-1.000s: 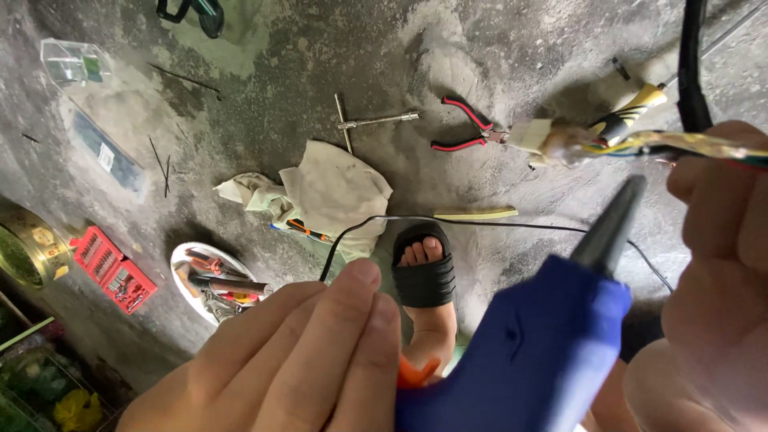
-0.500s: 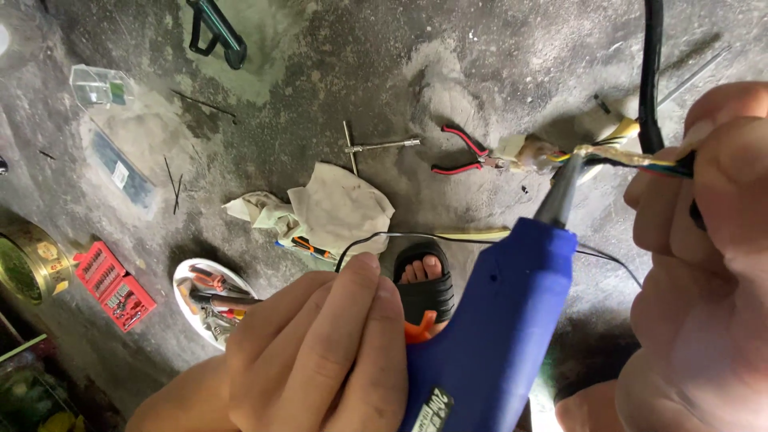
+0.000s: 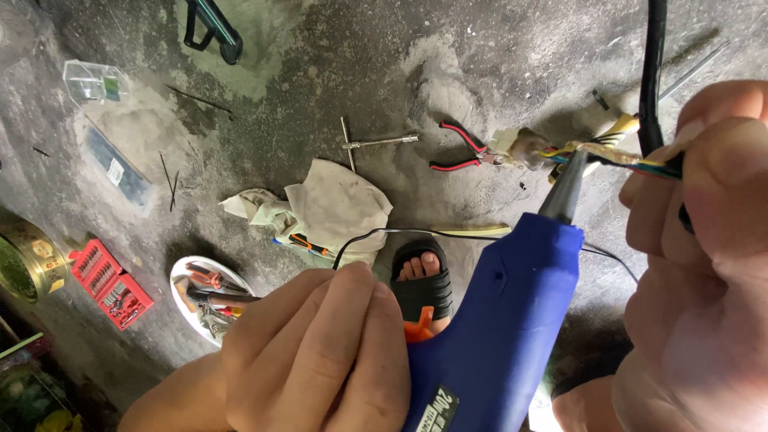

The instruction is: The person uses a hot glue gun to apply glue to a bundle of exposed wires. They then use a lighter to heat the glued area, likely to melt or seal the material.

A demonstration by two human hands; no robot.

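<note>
My left hand (image 3: 312, 352) is wrapped tight round the blue plastic glue gun (image 3: 496, 320), its long axis up-right, nozzle just under the multicoloured wire bundle (image 3: 608, 156); right hand (image 3: 704, 264) pinches that bundle shut, nearer the joint.

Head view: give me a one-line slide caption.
Left hand grips a blue glue gun, its nozzle at a wire bundle pinched in the right hand.

Blue glue gun (image 3: 504, 320) (nozzle on wires (image 3: 608, 156))
</note>
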